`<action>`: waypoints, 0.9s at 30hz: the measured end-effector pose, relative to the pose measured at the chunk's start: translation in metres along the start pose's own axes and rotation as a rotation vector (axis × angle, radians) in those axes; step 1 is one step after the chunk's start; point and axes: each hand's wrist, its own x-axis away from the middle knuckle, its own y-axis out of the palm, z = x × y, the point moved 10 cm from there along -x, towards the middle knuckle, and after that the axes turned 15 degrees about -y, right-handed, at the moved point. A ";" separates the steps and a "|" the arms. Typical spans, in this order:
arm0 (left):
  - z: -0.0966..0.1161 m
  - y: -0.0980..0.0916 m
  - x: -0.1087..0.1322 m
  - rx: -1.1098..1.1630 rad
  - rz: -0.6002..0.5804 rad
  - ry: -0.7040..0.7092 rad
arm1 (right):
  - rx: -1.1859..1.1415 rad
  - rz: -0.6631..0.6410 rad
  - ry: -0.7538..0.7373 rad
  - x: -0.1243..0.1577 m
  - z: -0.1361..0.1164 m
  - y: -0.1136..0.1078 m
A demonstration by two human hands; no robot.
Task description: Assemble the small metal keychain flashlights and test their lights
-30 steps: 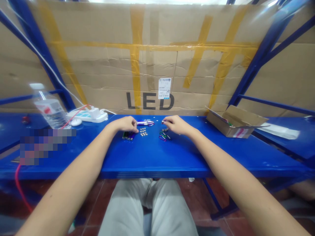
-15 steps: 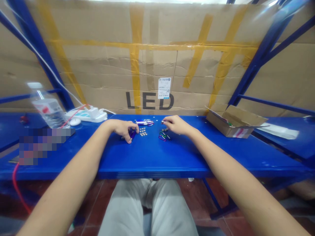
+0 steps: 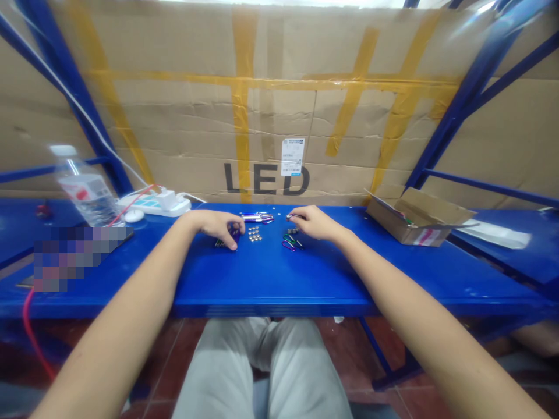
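My left hand (image 3: 216, 227) rests with curved fingers over a small group of mini flashlights (image 3: 220, 242) on the blue table (image 3: 271, 279). A purple flashlight body (image 3: 234, 234) shows under its fingertips, and I cannot tell whether it is held. Just right of that hand lies a small pile of button cells (image 3: 254, 233). Beyond them lie assembled purple flashlights (image 3: 257, 218). My right hand (image 3: 315, 223) pinches a small metal piece (image 3: 290, 216) at its fingertips, just above several coloured carabiners (image 3: 290, 240).
A plastic water bottle (image 3: 82, 189) and a white power strip (image 3: 152, 203) with a red cable stand at the back left. An open cardboard box (image 3: 414, 221) sits at the right end. Taped cardboard and blue shelf posts rise behind the table.
My left hand has come toward me and down onto the flashlight group, and fewer flashlights show there. My right hand has barely moved.
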 end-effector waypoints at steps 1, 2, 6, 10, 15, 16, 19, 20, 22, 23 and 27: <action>0.004 -0.006 0.000 0.042 0.055 0.025 | -0.011 0.002 0.003 0.000 -0.001 0.000; 0.009 -0.015 0.000 0.101 0.140 0.053 | -0.028 0.004 0.008 0.000 -0.001 0.001; 0.035 -0.047 0.013 0.411 0.593 0.201 | -0.147 0.006 0.037 -0.001 -0.005 0.009; 0.073 -0.029 0.011 0.557 0.603 0.364 | -0.274 -0.017 0.053 -0.002 -0.010 0.018; 0.087 -0.017 0.006 0.684 0.504 0.431 | -0.378 -0.045 0.067 -0.001 -0.015 0.023; 0.086 -0.016 0.005 0.723 0.478 0.441 | -0.386 -0.047 0.072 0.000 -0.016 0.023; 0.084 -0.015 0.004 0.793 0.432 0.447 | -0.408 -0.064 0.084 0.001 -0.016 0.025; 0.084 -0.015 0.003 0.798 0.432 0.445 | -0.419 -0.066 0.084 0.001 -0.016 0.026; 0.083 -0.015 0.003 0.811 0.444 0.441 | -0.468 -0.038 0.083 0.000 -0.016 0.026; 0.082 -0.016 0.003 0.824 0.454 0.435 | -0.507 -0.004 0.082 0.000 -0.015 0.025; 0.079 -0.018 0.001 0.899 0.467 0.412 | -0.692 0.177 0.032 -0.004 -0.013 0.014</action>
